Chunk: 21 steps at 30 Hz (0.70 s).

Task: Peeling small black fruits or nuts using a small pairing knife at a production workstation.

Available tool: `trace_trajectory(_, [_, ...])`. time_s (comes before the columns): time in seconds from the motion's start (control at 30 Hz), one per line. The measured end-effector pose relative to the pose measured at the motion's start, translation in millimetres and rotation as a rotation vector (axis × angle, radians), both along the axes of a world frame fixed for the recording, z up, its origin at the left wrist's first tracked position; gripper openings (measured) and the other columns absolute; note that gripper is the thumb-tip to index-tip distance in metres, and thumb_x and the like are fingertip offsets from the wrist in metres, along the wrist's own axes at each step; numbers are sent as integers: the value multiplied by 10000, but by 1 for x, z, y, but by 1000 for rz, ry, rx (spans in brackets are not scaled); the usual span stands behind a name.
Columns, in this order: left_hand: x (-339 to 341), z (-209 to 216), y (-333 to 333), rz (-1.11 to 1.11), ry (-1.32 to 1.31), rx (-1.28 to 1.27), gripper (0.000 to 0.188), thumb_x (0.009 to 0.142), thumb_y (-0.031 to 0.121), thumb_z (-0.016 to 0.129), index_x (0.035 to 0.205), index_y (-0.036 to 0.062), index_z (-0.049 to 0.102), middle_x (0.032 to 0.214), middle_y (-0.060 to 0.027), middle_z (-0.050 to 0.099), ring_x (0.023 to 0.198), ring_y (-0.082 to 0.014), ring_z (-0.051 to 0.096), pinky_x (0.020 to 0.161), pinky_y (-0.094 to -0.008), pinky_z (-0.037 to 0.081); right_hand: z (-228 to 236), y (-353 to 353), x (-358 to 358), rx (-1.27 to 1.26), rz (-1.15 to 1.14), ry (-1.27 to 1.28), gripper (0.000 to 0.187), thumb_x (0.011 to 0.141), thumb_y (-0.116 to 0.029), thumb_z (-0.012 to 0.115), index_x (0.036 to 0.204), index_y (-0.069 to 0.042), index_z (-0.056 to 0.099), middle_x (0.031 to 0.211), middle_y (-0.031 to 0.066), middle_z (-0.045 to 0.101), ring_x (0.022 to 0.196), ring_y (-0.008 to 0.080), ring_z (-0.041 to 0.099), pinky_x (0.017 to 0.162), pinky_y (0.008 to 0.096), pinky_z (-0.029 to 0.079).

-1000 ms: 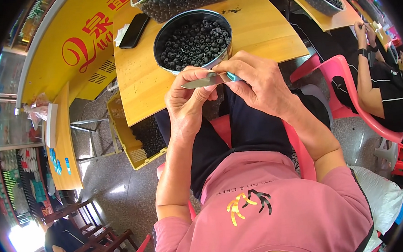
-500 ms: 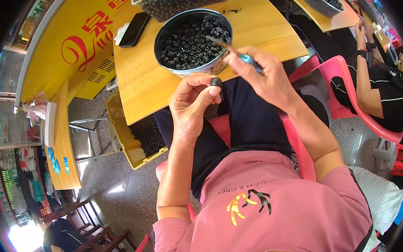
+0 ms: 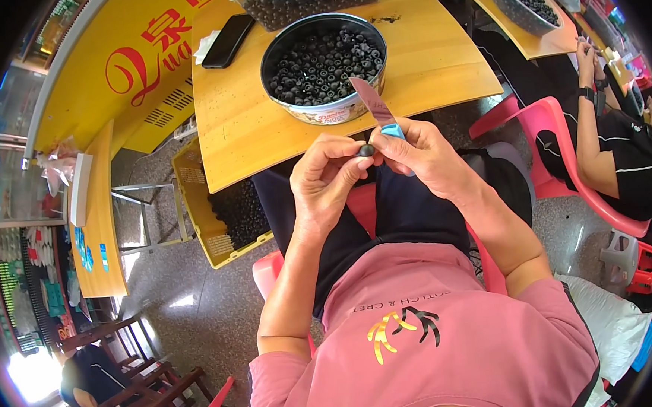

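Observation:
Over my lap, at the near edge of the table, my left hand point(image 3: 321, 180) pinches a small dark round fruit point(image 3: 366, 150) between thumb and fingertips. My right hand point(image 3: 434, 158) is closed round the blue handle of a knife point(image 3: 373, 100), its blade pointing up and away to the left. The thumb of that hand comes right up beside the fruit; whether it touches cannot be made out. Just beyond both hands stands a round tub point(image 3: 328, 115) holding many more dark round fruits point(image 3: 323, 68).
On the wooden table point(image 3: 240, 138) lie a black phone point(image 3: 228, 41) and a clear box point(image 3: 314, 4) of dark fruits. A yellow crate point(image 3: 207, 233) with more sits below left. At right, another person point(image 3: 613, 141) sits beside a pink chair point(image 3: 553, 137).
My right hand has come down and left, bringing the knife from over the tub's edge to beside the fruit. My left hand has shifted slightly right and nearer, still pinching the fruit.

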<state>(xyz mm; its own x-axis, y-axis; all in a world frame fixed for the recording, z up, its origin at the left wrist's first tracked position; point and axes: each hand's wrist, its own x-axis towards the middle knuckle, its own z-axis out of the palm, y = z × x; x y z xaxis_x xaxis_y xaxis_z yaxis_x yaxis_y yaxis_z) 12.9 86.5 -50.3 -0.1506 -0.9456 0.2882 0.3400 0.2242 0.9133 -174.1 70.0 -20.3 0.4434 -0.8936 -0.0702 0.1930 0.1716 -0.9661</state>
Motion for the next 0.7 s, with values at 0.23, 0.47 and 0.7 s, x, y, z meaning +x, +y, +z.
trace_trajectory(0.23, [-9, -5, 15, -29, 32, 20, 171, 873, -93, 651, 1031, -36, 620, 1008, -81, 594, 845, -125, 635, 712, -229, 532, -10, 18, -4, -5, -29, 8, 212, 991, -257, 584, 946, -54, 622, 784, -38, 562, 620, 19, 425, 548, 182, 329])
trace_trajectory(0.47, [9, -4, 26, 125, 6, 77, 188, 866, -105, 631, 1027, -12, 608, 949, -83, 615, 725, -118, 600, 664, -230, 502, -20, 26, -22, 41, -50, 36, 221, 988, -252, 586, 933, -44, 633, 803, 13, 600, 602, 26, 439, 549, 184, 351])
trace_trajectory(0.7, [101, 8, 25, 587, -116, 69, 133, 897, 14, 661, 1018, 4, 606, 828, -67, 659, 676, -105, 598, 623, -210, 464, -38, 27, -42, 87, -119, -7, 201, 982, -231, 593, 924, -43, 635, 789, 12, 599, 587, 19, 442, 545, 182, 363])
